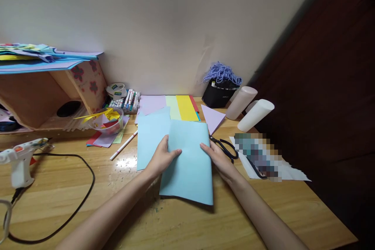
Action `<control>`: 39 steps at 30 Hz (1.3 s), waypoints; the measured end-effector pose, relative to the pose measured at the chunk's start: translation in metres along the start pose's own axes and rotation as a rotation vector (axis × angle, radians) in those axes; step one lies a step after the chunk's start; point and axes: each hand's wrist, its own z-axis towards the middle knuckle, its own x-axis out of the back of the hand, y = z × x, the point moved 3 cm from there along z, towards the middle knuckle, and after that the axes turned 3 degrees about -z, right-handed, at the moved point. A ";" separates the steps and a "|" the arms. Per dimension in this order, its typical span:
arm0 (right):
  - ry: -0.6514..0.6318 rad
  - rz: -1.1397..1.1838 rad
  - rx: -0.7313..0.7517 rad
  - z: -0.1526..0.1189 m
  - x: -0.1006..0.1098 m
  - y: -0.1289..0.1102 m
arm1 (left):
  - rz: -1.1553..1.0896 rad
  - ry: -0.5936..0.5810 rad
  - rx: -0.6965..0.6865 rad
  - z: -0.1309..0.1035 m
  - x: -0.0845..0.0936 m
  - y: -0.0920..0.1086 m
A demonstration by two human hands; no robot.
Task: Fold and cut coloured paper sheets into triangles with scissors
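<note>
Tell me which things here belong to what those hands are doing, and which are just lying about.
Seemingly part of the job:
held light-blue paper, between left hand and right hand
other light-blue sheet, partly behind it

Apparently just lying about, as neither hand holds them:
scissors
glue gun
bowl of scraps
marker pens
purple yarn

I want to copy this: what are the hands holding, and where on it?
The nearer light blue paper: left fingers hold its left edge, right fingers its right edge, both above the middle.
</note>
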 end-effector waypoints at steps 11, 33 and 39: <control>0.029 0.118 -0.084 -0.005 0.005 0.001 | -0.139 -0.072 0.218 -0.014 -0.008 0.017; 0.069 0.125 -0.104 -0.006 0.003 0.002 | -0.005 -0.065 0.097 -0.013 -0.008 0.021; 0.077 0.116 -0.097 -0.007 0.003 0.001 | -0.014 -0.085 0.121 -0.014 -0.008 0.022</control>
